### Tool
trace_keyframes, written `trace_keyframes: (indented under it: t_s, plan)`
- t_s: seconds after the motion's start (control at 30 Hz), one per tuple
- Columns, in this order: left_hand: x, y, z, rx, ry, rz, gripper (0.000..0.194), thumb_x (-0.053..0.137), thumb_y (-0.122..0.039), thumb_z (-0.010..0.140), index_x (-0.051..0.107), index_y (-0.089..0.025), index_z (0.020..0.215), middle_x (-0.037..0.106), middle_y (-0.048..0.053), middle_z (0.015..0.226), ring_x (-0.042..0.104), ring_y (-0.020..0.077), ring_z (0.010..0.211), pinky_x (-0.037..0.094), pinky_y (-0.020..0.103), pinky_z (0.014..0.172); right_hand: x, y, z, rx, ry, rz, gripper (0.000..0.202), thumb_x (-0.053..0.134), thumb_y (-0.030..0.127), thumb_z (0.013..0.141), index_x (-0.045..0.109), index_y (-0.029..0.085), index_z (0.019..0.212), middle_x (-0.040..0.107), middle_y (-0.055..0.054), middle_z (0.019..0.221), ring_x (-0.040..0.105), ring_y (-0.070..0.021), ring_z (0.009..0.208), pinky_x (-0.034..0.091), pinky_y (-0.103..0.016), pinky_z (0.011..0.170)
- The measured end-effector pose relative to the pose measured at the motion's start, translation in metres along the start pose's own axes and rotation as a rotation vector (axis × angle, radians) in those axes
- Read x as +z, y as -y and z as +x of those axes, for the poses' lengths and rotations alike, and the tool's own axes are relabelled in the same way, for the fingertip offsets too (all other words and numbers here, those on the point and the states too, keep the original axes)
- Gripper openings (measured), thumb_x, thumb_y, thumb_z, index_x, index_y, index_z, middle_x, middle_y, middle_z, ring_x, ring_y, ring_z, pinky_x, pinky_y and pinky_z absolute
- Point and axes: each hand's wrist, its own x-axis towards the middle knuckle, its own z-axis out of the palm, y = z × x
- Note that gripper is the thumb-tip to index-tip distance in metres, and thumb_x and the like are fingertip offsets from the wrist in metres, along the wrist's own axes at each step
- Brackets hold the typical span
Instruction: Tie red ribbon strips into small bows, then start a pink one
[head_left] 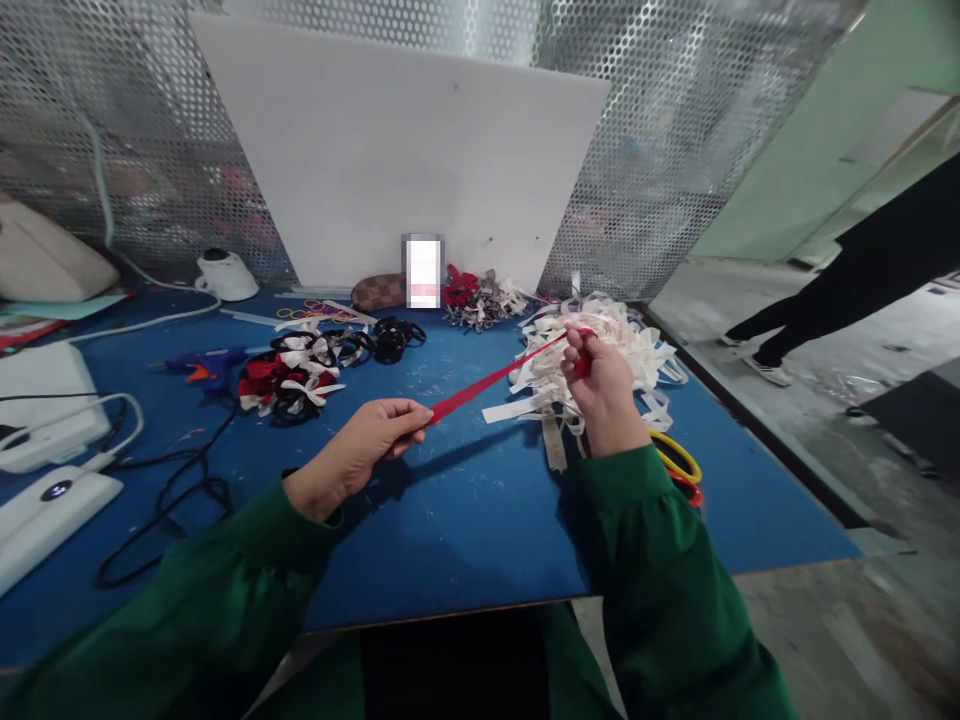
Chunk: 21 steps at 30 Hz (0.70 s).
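Observation:
A red ribbon (480,386) stretches taut above the blue table between my two hands. One end is pinched in the closed fingers of my left hand (382,428). My right hand (602,376) is closed around the other end, with more red showing in its palm. Behind and around my right hand lies a heap of white ribbon pieces (547,350). Beside my right wrist rest yellow and orange loops (679,455), partly hidden by the sleeve. Left of my left hand sits a cluster of red, white and black bows (289,375).
A blue glue gun (210,366) lies at the left, with a black cable (202,490) trailing forward. White power strips (52,490) stand at the left edge. Phone (424,270), checkered case (377,292) and red-grey bows (484,298) line the back. A person (847,250) stands at right.

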Motion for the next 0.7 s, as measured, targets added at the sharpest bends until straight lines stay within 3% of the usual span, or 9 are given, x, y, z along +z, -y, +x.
trace_keyframes:
  t_s: [0.07,0.17,0.37,0.6,0.7]
  plan:
    - [0.003,0.000,0.001,-0.007,0.013,0.062,0.031,0.076,-0.042,0.075,0.067,-0.012,0.076,0.059,0.000,0.063,0.038,0.0026,0.045,0.023,0.015,0.042,-0.001,0.001,0.002,-0.032,-0.035,0.083,0.027,0.041,0.010,0.091,0.066,0.015,0.085,0.071,0.001,0.067,0.065,-0.0055,0.056,0.049,-0.014,0.050]
    - [0.007,0.003,0.002,-0.005,0.047,0.090,0.032,0.076,-0.043,0.076,0.068,-0.012,0.078,0.059,0.000,0.064,0.040,0.0028,0.046,0.024,0.015,0.043,-0.001,-0.002,0.004,-0.155,-0.037,0.133,0.029,0.039,0.009,0.094,0.066,0.016,0.087,0.075,0.000,0.073,0.073,-0.0079,0.069,0.057,-0.017,0.066]
    - [0.006,0.014,0.000,-0.049,0.044,0.029,0.031,0.078,-0.041,0.074,0.067,-0.013,0.079,0.060,0.000,0.066,0.040,0.0026,0.046,0.023,0.016,0.044,0.001,-0.010,0.003,-0.246,0.071,0.103,0.029,0.039,0.010,0.095,0.067,0.018,0.094,0.077,-0.001,0.085,0.075,-0.0086,0.081,0.059,-0.022,0.079]
    - [0.004,0.013,-0.002,-0.013,0.029,-0.017,0.033,0.079,-0.044,0.072,0.067,-0.013,0.075,0.049,-0.004,0.054,0.032,0.0028,0.044,0.018,0.016,0.042,-0.003,-0.007,0.005,-0.282,-0.060,0.118,0.028,0.040,0.008,0.092,0.066,0.019,0.088,0.075,0.002,0.080,0.074,-0.0072,0.075,0.058,-0.019,0.074]
    - [0.005,0.012,-0.003,-0.049,0.030,-0.054,0.033,0.078,-0.044,0.073,0.067,-0.013,0.074,0.045,-0.005,0.051,0.030,0.0024,0.042,0.020,0.016,0.040,-0.001,-0.010,0.004,-0.336,-0.004,0.067,0.024,0.043,0.011,0.091,0.065,0.020,0.091,0.075,0.001,0.090,0.074,-0.0076,0.086,0.056,-0.023,0.085]
